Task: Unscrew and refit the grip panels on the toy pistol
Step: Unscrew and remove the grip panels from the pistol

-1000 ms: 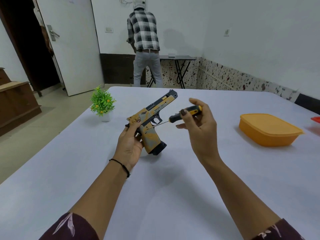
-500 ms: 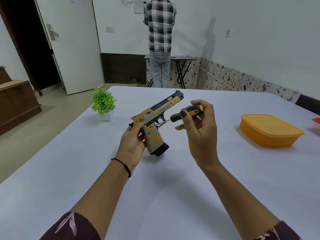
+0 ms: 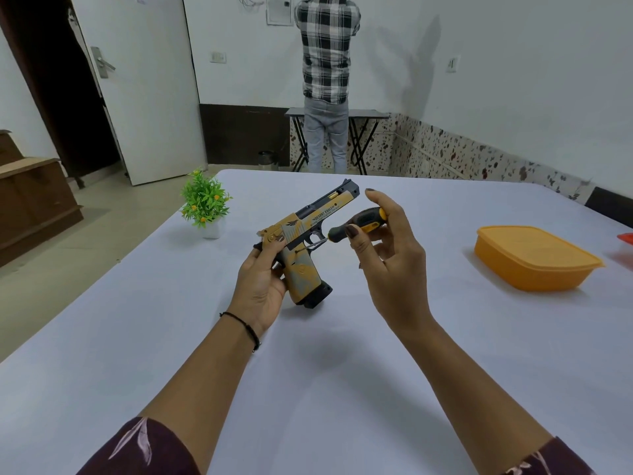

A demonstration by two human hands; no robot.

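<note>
The left hand (image 3: 262, 282) grasps the yellow-and-grey toy pistol (image 3: 306, 240) above the table (image 3: 308, 389), muzzle pointing far-right; the right hand (image 3: 388, 255) pinches a black-and-yellow screwdriver (image 3: 356, 225), tip at the grip panel (image 3: 303, 274); an orange container (image 3: 534, 257) sits right.

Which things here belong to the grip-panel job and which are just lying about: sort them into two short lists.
In use:
- toy pistol, held by the left hand
- screwdriver, held in the right hand, tip at the top of the grip

Lying about:
- potted plant
- orange lidded container
- red object at the table's right edge, mostly out of frame
</note>
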